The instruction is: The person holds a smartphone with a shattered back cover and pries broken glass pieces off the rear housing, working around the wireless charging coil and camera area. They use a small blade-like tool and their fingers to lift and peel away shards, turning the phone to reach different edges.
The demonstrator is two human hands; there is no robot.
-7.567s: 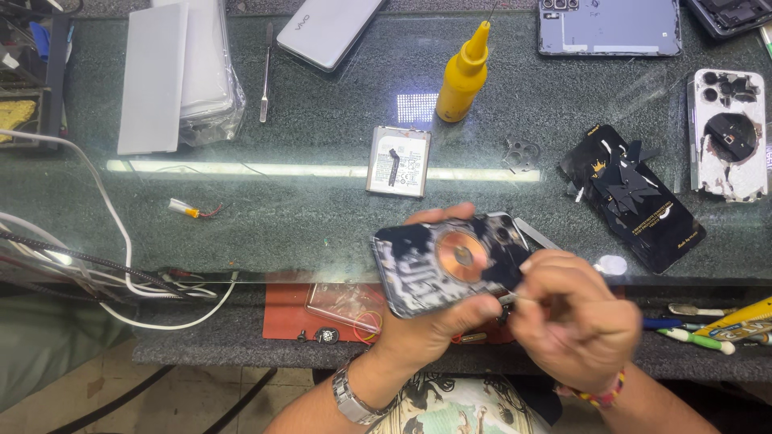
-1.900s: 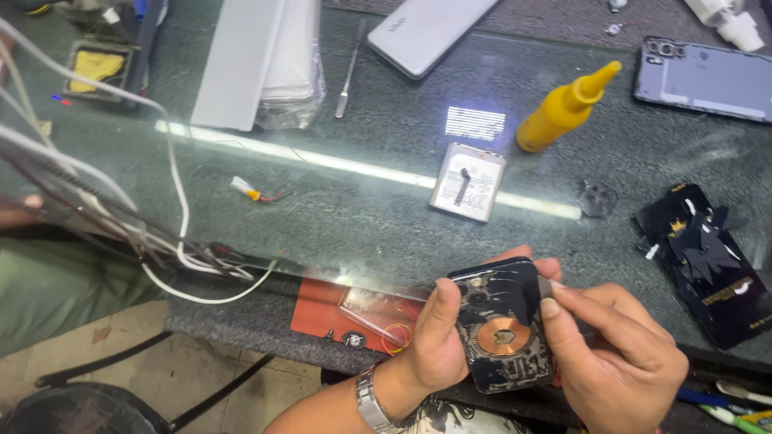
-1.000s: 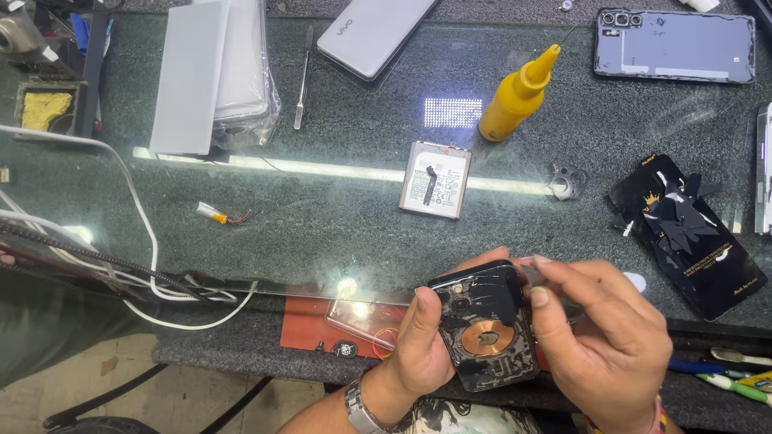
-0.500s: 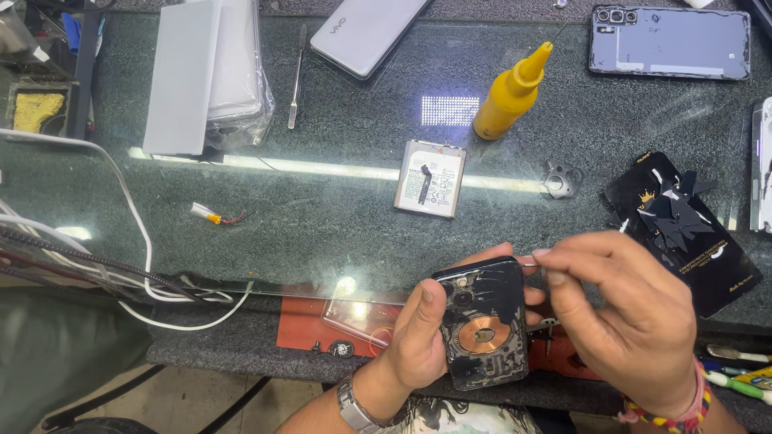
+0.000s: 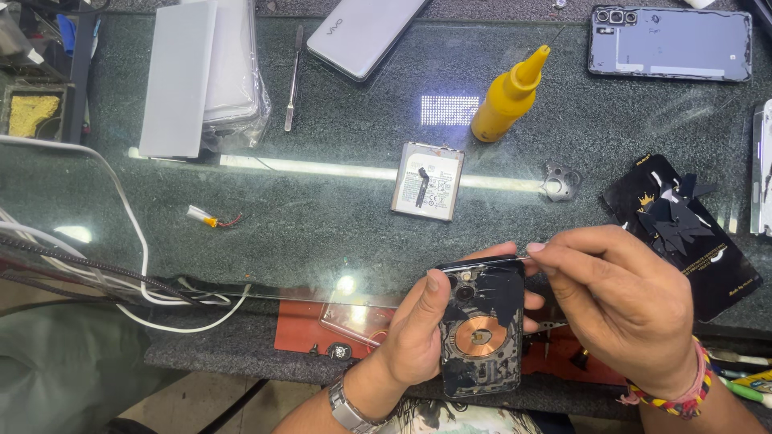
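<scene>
1. Since half a second ago, your right hand (image 5: 623,309) has shifted a little so its fingertips (image 5: 537,247) now sit at the upper right corner of the opened phone (image 5: 481,325); the phone itself has barely moved and stays upright in your left hand (image 5: 418,333).
2. Your left grip is closed around the phone: the thumb lies along its left edge and the fingers wrap behind, their tips showing past the right edge.
3. Your right grip is pinched shut on a thin tool (image 5: 527,257); only a pale sliver of it shows at the phone's top edge, so its kind cannot be told.
4. The phone is held just above the near edge of the tabletop (image 5: 322,217), over a red mat (image 5: 301,337). Its back is off, showing a copper coil (image 5: 481,336) at the middle and dark film over the upper part.
5. The relation that matters: the phone's long axis runs away from you, and the tool's tip meets it from the right at the far corner. Your right hand is the nearer to that corner; the left only steadies.
6. Farther out on the tabletop lie a loose battery (image 5: 428,181), a yellow squeeze bottle (image 5: 508,96), a small metal bracket (image 5: 560,181), a black back cover (image 5: 683,229) to the right, and another phone (image 5: 671,44) face down at the far right.
</scene>
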